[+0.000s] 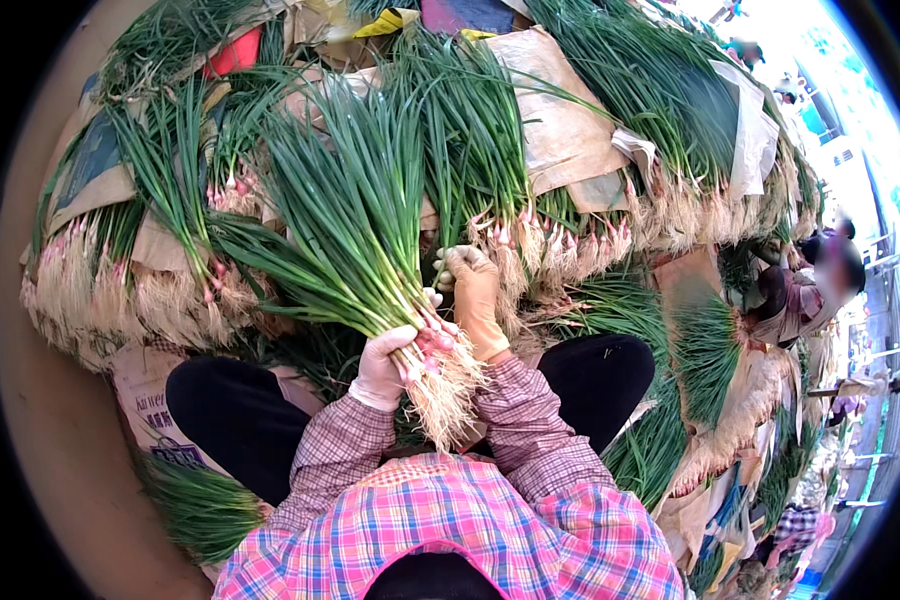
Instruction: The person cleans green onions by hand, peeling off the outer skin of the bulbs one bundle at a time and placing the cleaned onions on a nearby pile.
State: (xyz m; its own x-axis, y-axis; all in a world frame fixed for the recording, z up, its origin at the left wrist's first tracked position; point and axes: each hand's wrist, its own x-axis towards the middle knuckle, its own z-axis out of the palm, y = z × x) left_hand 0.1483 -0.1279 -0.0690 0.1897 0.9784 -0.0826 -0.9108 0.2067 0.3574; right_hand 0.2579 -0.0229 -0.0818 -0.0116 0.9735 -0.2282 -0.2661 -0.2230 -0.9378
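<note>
My left hand (pixel 383 372), in a pale glove, is wrapped round a bunch of spring onions (pixel 365 230) just above their pinkish bulbs. The long green leaves fan up and away to the left, and the pale, stringy roots hang toward my lap. Right beside the bunch, my right hand (pixel 475 300) wears a tan glove with its fingers curled in; whether a stalk is inside them is hidden. Just beyond the right hand, more spring onions (pixel 485 150) lie on the pile with their roots toward me.
A wide heap of spring onions (pixel 630 80) spreads ahead, with brown paper sheets (pixel 550 110) among the layers. Another bundle (pixel 195 505) lies by my left knee. More bundles (pixel 705 350) stretch along the right. A person (pixel 815 285) sits farther right. A brown wall (pixel 30 420) borders the left.
</note>
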